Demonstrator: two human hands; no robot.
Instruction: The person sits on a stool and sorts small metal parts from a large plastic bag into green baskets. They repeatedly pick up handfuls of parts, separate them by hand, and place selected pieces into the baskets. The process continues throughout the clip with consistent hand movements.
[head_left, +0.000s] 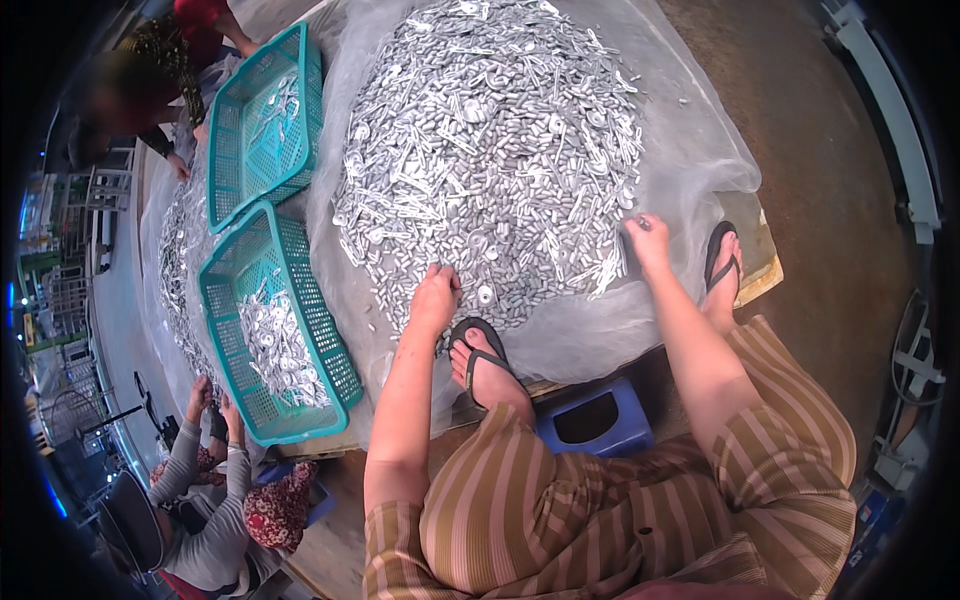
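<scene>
A wide heap of small silver metal parts (500,150), mostly short pellets mixed with long thin pieces and several round discs, lies spread in front of me. At its near left edge, my left hand (436,298) is closed, its fingertips down by the pellets and partly hidden. Beyond the heap's right edge, my right hand (649,240) holds its fingers pinched together above the sheet. Whatever sits in either hand is too small or too covered to name. A pale disc (486,295) rests among the pellets just right of my left hand.
Translucent plastic sheeting (690,140) lies under the heap. Two teal baskets (210,300) with silver parts stand at the left. My sandalled feet (490,380) rest on the sheet's near edge, above a blue stool (610,420). Co-workers (215,500) handle another heap farther left.
</scene>
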